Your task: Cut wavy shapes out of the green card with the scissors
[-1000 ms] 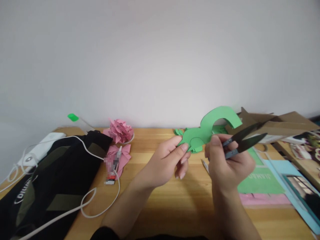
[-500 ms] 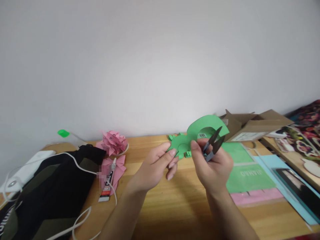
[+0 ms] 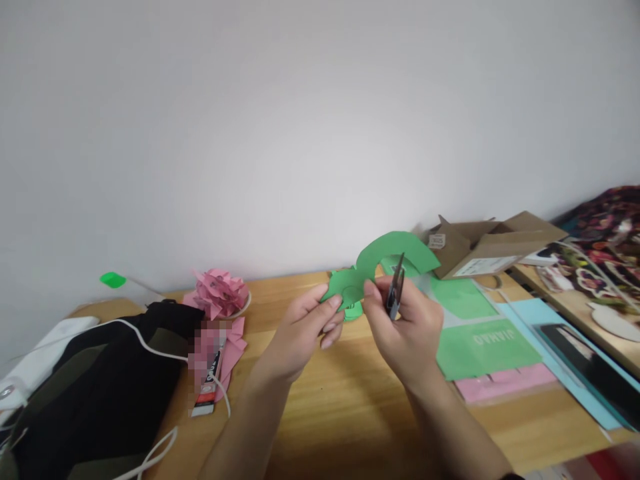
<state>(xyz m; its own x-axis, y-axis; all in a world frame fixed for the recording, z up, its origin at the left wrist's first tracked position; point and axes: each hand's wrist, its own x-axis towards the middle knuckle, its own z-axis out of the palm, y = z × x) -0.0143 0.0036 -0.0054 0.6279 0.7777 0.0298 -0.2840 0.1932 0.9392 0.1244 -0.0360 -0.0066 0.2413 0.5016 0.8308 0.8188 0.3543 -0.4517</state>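
A curved strip of green paper (image 3: 395,241), cut into an uneven shape with a drawn circle near its left end, is held up over the table. My left hand (image 3: 305,327) is closed, pinching that left end between thumb and fingers. To the right, my right hand (image 3: 413,327) pinches the paper's middle with the thumb while gripping a pair of scissors (image 3: 396,290). Their dark blades point upward, clear of the paper's left part. Partly hidden behind the paper, another green piece (image 3: 354,311) lies on the table.
Pink paper flower (image 3: 220,293), glue tube (image 3: 206,393) and black bag (image 3: 115,380) are at left, with a white cable (image 3: 160,347). At right are an opened cardboard box (image 3: 493,247), green paper packs (image 3: 493,347), blue sheet (image 3: 530,313) and dark phone-like object (image 3: 590,363).
Both hands and the paper have shifted slightly left in the view. The scissors have turned in my right hand, so their blades look narrower and more upright.
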